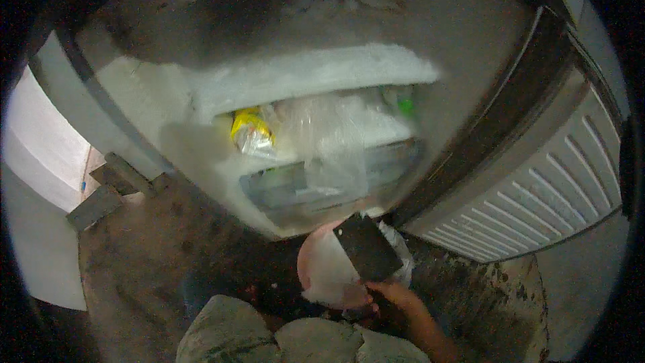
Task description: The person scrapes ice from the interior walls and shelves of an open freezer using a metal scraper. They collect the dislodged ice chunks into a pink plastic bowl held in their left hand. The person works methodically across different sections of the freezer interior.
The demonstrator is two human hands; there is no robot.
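Note:
My right hand [395,297] grips the near end of a dark, flat rectangular tool [369,247], shaped like a cleaver's blade, with a small light spot near one corner. Beneath the tool is a round, pinkish basin [322,262] with whitish contents, too blurred to identify. My left hand is out of view. Before me stands an open freezer compartment [282,224]. A thick ridge of white frost [312,73] crosses it, above a yellow and silver package [253,133], clear plastic bags [332,136] and a greyish clear drawer front [272,186].
The open freezer door [524,191], with a ribbed inner panel, swings out at the right. A bit of green [405,105] shows deep in the compartment. At the left are dark blocky objects [95,206] and a pale panel [40,242]. The floor [131,272] looks dark and stained.

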